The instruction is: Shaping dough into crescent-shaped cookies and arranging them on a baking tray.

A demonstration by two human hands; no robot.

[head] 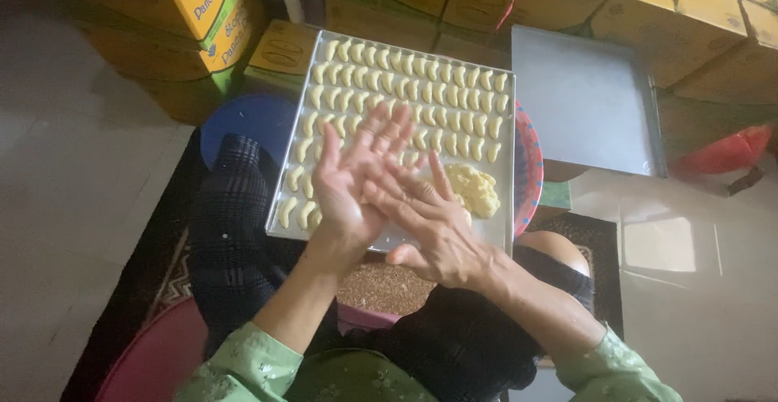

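Observation:
My left hand [352,177] and my right hand [425,220] are pressed palm to palm above a metal baking tray [501,232], fingers stretched out; whatever lies between the palms is hidden. The tray rests on my lap and carries several rows of small pale crescent-shaped dough pieces [405,78]. A lump of yellow dough [472,189] sits on the tray just right of my right hand. Both sleeves are green.
An empty metal tray [583,102] lies to the right on cardboard boxes [673,21]. Yellow boxes [194,5] stack at the back left. A blue round lid [247,122] and a red-rimmed basin [531,171] sit under the tray. A brown grainy surface [385,287] is below my hands.

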